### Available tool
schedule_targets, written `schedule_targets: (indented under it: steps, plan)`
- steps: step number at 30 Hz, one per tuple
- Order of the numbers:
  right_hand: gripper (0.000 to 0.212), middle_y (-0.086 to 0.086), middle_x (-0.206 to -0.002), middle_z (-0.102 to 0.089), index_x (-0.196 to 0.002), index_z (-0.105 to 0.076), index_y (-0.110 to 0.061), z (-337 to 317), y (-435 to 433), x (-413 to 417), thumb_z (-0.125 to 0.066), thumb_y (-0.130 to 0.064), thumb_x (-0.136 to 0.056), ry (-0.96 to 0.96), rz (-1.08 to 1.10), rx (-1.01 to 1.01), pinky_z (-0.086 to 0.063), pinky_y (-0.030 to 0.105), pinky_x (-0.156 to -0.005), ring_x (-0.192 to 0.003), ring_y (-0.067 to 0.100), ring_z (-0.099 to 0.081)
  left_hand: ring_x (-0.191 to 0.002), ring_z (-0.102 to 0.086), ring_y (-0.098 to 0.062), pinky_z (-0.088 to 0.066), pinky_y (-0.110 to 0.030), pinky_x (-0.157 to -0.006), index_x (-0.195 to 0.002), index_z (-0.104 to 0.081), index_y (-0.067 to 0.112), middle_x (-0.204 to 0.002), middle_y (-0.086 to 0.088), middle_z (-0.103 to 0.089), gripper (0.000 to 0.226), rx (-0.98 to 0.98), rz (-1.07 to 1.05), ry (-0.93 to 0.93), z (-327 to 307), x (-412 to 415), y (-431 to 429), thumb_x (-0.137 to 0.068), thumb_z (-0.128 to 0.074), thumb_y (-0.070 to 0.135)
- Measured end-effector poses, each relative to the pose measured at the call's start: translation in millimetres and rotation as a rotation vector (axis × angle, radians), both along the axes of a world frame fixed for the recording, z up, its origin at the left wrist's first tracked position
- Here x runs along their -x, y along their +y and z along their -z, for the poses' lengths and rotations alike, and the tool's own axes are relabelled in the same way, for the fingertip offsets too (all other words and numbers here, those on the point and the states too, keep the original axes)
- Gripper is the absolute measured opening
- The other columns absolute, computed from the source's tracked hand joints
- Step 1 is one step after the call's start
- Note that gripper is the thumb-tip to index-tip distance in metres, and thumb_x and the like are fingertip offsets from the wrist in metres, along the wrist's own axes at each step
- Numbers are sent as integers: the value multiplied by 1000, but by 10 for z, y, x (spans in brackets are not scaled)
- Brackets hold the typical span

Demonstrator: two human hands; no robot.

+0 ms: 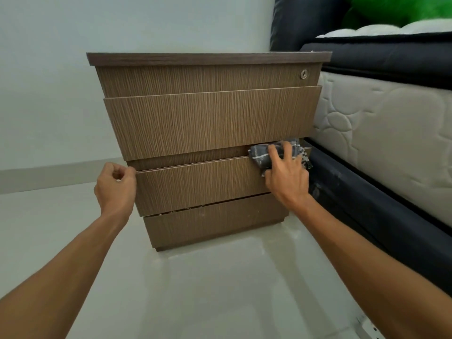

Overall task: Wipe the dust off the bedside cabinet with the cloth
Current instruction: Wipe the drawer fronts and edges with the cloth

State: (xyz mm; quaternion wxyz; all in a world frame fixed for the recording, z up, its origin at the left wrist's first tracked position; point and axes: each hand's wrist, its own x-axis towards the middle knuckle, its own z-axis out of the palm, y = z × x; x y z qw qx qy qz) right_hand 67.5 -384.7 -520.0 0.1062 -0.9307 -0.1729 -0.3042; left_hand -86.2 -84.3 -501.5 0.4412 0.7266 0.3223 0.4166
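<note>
The bedside cabinet [205,123] is brown wood grain with three slanted drawer fronts and a round lock at its upper right. My right hand [286,177] presses a bunched grey checked cloth [263,155] against the top edge of the lowest drawer front, at its right end, in the gap under the middle drawer. My left hand [115,184] pinches the left corner of that same drawer front, fingers curled around the edge. Part of the cloth is hidden under my fingers.
A bed stands close on the right, with a white quilted mattress [381,133] over a dark navy base [362,206] and a dark headboard [300,20]. Pale glossy floor [208,289] lies in front. A light wall [49,69] is behind and left of the cabinet.
</note>
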Motion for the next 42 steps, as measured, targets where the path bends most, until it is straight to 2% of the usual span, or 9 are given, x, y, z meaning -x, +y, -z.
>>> schedule_targets:
  steps: [6, 12, 17, 19, 21, 25, 31, 38, 42]
  plan:
    - [55, 15, -145, -29, -134, -39, -19, -42, -268, -191, -64, -21, -84, 89, 113, -100, -51, 51, -71, -109, 46, -50, -83, -50, -21, -37, -35, -71, -93, -55, 8, -91, -8, -57, 12, 5, 0, 3, -20, 1, -41, -93, -53, 19]
    - [59, 19, -139, -28, -141, -30, -22, -56, -269, -213, -59, -22, -90, 252, 249, -592, -48, 51, -88, -114, 43, -49, -83, -50, -22, -37, -36, -70, -93, -55, 7, -90, -8, -57, 12, -5, 7, -4, -11, 4, -31, -94, -53, 19]
    - [72, 14, -147, -36, -152, -21, -17, -93, -357, -301, -61, -24, -93, 607, 465, -1655, -44, 30, -83, -118, 29, -54, -81, -49, -22, -37, -36, -69, -93, -54, 7, -88, -9, -56, 12, -11, 11, -6, -2, -1, -22, -95, -53, 19]
    - [66, 13, -140, -47, -151, -26, -18, -68, -352, -312, -58, -25, -94, 593, 414, -1876, -50, 28, -87, -109, 24, -60, -81, -49, -22, -38, -36, -69, -91, -53, 9, -87, -8, -55, 11, -11, 13, -11, 5, -8, -10, -95, -53, 19]
    - [59, 12, -136, -51, -151, -29, -21, -59, -229, -278, -53, -25, -97, 538, 285, -1835, -56, 33, -81, -99, 21, -63, -80, -48, -21, -38, -34, -67, -90, -52, 10, -86, -6, -55, 10, -15, 12, -22, 12, -14, -10, -95, -53, 19]
    - [68, 17, -149, -23, -157, -7, -25, -121, 206, -106, -40, -41, -99, 524, 285, -1362, -44, 44, -97, -119, 34, -47, -71, -45, -16, -36, -26, -58, -88, -50, 11, -73, 2, -49, 9, -21, 14, -31, 12, -21, -24, -94, -52, 17]
    - [74, 18, -145, -26, -156, 6, -12, 47, 718, 251, -21, -53, -101, 519, 312, -961, -34, 39, -77, -109, 38, -51, -71, -44, -16, -37, -31, -67, -81, -49, 14, -67, 7, -47, 10, -9, 5, -33, 23, -16, 12, -89, -53, 17]
    - [55, 18, -137, -38, -137, -19, -12, 168, 1497, 839, -43, -42, -99, 665, 130, -1184, -50, 50, -80, -98, 37, -57, -69, -44, -15, -38, -30, -65, -81, -48, 14, -68, 7, -46, 11, -11, 24, -31, 24, 1, 25, -89, -53, 18]
    - [46, 13, -126, -51, -126, -25, -13, 217, 1896, 1144, -49, -39, -98, 871, 56, -1245, -43, 40, -72, -82, 27, -51, -67, -44, -14, -36, -30, -62, -82, -49, 14, -68, 6, -47, 10, -17, 28, -29, 20, 16, 32, -90, -53, 18]
